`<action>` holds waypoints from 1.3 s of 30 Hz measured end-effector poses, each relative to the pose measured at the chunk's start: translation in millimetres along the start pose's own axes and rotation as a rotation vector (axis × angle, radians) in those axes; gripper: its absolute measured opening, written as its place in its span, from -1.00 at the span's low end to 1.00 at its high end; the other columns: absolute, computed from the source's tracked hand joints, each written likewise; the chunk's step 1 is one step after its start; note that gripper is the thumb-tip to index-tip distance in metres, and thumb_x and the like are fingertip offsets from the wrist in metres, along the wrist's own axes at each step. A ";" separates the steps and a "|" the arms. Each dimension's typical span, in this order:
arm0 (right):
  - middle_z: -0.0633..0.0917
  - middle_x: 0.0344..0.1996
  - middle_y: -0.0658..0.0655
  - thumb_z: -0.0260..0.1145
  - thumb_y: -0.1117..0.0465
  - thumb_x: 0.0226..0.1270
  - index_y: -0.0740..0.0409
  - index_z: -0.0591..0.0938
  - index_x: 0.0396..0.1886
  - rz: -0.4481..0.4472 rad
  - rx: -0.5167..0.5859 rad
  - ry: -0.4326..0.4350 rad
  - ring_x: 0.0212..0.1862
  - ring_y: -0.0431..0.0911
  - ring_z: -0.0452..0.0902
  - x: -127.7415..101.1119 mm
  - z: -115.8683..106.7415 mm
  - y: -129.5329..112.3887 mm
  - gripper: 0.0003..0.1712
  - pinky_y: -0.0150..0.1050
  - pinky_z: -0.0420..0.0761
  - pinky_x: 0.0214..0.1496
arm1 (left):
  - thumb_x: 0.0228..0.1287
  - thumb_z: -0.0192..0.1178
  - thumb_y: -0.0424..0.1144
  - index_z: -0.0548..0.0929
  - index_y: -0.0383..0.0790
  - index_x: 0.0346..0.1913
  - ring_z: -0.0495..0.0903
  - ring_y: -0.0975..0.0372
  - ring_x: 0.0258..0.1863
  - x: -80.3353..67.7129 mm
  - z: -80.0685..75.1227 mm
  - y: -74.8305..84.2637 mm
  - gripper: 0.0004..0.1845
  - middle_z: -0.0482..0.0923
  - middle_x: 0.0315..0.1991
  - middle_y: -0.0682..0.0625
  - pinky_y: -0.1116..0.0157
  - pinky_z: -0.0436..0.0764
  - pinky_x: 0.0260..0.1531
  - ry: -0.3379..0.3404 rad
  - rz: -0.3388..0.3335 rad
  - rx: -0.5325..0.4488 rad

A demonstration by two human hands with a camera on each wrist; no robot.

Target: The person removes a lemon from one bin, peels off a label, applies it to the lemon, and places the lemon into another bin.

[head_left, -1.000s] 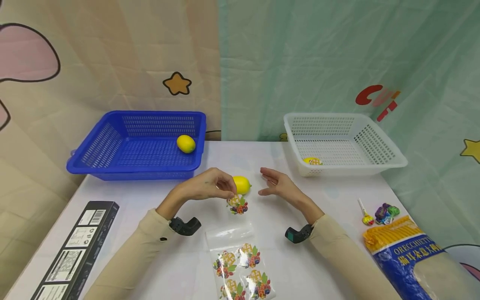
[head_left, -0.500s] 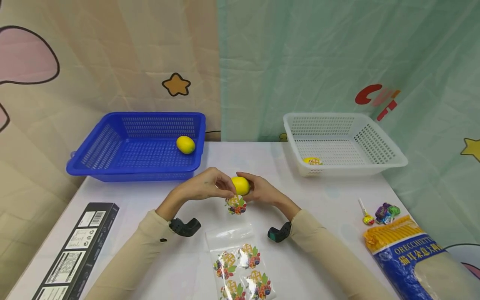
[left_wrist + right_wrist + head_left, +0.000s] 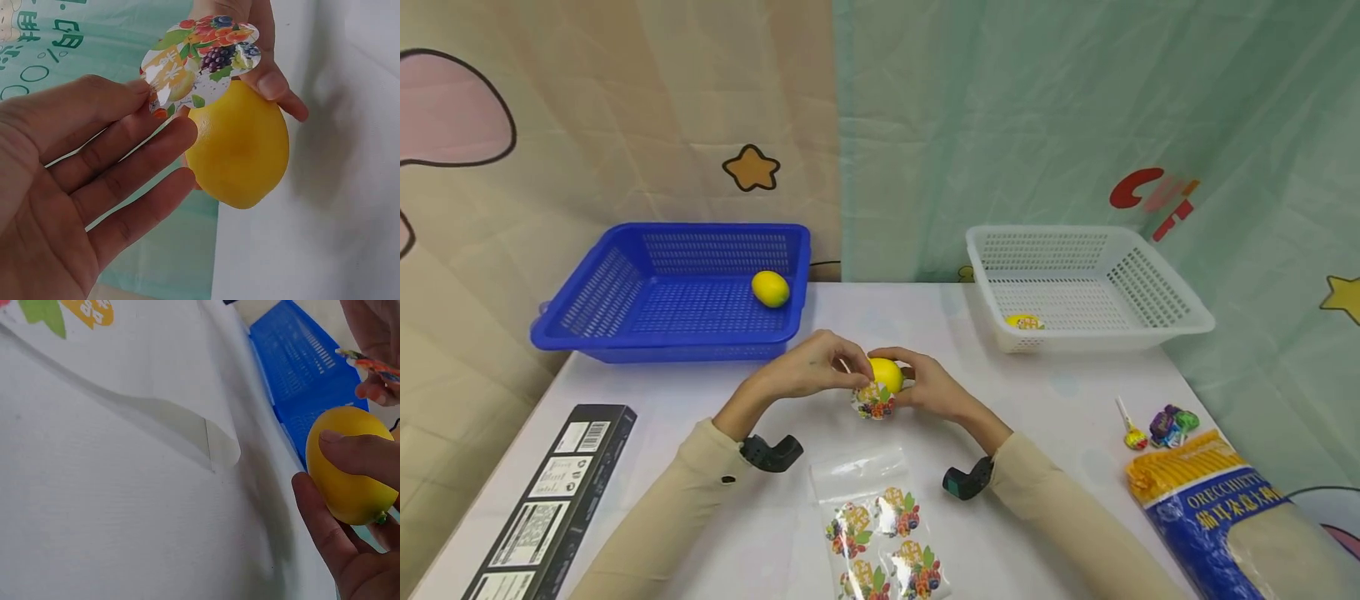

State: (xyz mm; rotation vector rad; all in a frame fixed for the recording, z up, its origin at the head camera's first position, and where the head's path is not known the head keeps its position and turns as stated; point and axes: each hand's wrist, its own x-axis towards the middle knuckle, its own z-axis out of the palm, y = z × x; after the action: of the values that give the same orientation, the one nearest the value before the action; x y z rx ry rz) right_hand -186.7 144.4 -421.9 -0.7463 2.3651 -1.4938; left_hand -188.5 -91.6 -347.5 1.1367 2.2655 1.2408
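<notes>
While the right hand (image 3: 936,390) curls its thumb and fingers round a smooth yellow plastic lemon (image 3: 886,374) above the middle of the white table (image 3: 700,400), the left hand (image 3: 808,372) pinches a round, glossy fruit-print sticker (image 3: 875,402) between thumb and forefinger and holds it against the lemon's near side. In the left wrist view the sticker (image 3: 200,59) overlaps the top of the lemon (image 3: 240,150), its rim partly standing free of the yellow skin, and the remaining left fingers (image 3: 134,181) lie loosely straight just beside the fruit. The right wrist view shows the lemon (image 3: 351,465) held clear of the tabletop, with the thumb (image 3: 359,453) across its front. Just in front of the hands, toward the person, lies a clear plastic sheet of fruit stickers (image 3: 880,533), reaching to the table's near edge. At the far left stands a blue perforated plastic basket (image 3: 625,283) holding a second yellow lemon (image 3: 771,288) in its right rear part; at the far right stands a white perforated plastic basket (image 3: 1150,292) with a stickered yellow lemon (image 3: 1025,321) near its front left corner. Bare tabletop lies between the two baskets and on either side of the hands. A black printed carton (image 3: 550,500) lies along the left edge, and a blue and yellow pasta bag (image 3: 1217,508) with wrapped lollipops (image 3: 1157,427) sits near the right edge.
</notes>
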 end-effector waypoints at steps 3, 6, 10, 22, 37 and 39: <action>0.47 0.31 0.10 0.40 0.49 0.04 0.10 0.47 0.36 -0.031 0.035 -0.027 0.17 0.04 0.48 -5.4 0.9 -1.9 -0.20 -0.05 0.52 0.18 | 0.27 0.31 -0.37 0.75 -0.28 -0.26 0.64 0.21 -0.29 0.9 0.7 -0.9 -0.94 0.72 -0.31 0.00 0.24 0.67 -0.18 0.022 0.005 0.024; 0.48 0.30 0.13 0.45 0.48 0.04 0.13 0.47 0.35 -0.032 0.058 -0.039 0.15 0.03 0.50 -9.4 2.7 -3.6 -0.20 -0.06 0.52 0.19 | 0.27 0.30 -0.38 0.75 -0.27 -0.25 0.64 0.20 -0.27 1.9 1.8 -1.7 -0.94 0.72 -0.29 0.01 0.27 0.67 -0.18 0.041 0.004 0.050; 0.49 0.29 0.18 0.49 0.46 0.02 0.20 0.45 0.36 -0.029 0.069 -0.048 0.12 0.03 0.51 -12.6 3.4 -10.7 -0.17 -0.03 0.51 0.18 | 0.26 0.31 -0.37 0.75 -0.25 -0.24 0.64 0.21 -0.27 2.8 3.6 -2.8 -0.94 0.72 -0.28 0.03 0.31 0.67 -0.20 0.059 0.004 0.092; 0.54 0.24 0.01 0.54 0.21 0.09 0.02 0.46 0.37 0.023 0.075 -0.060 0.15 -0.07 0.50 -15.8 5.8 -6.9 -0.19 -0.11 0.48 0.21 | 0.27 0.32 -0.33 0.76 -0.22 -0.23 0.61 0.27 -0.32 6.6 9.5 -2.9 -0.93 0.71 -0.31 0.08 0.36 0.65 -0.28 0.061 -0.004 0.154; 0.52 0.28 -0.01 0.52 0.19 0.14 0.04 0.46 0.36 0.025 0.090 -0.059 0.21 -0.12 0.48 -18.9 11.9 -5.6 -0.24 -0.13 0.49 0.22 | 0.26 0.33 -0.33 0.76 -0.18 -0.25 0.58 0.32 -0.37 9.2 12.6 -3.3 -0.94 0.68 -0.39 0.14 0.37 0.62 -0.38 0.042 -0.003 0.244; 0.52 0.28 0.00 0.52 0.18 0.15 0.04 0.47 0.36 0.020 0.083 -0.051 0.24 -0.11 0.47 -19.5 12.5 -5.6 -0.25 -0.12 0.46 0.24 | 0.26 0.32 -0.33 0.76 -0.18 -0.25 0.58 0.31 -0.37 9.4 12.8 -3.4 -0.94 0.68 -0.40 0.14 0.37 0.62 -0.37 0.044 0.001 0.250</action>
State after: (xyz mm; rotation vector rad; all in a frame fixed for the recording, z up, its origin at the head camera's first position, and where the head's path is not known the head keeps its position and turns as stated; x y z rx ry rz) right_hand -162.9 143.5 -423.7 -0.7297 2.2522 -1.5350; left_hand -188.5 -78.2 -356.7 1.2040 2.5074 1.0115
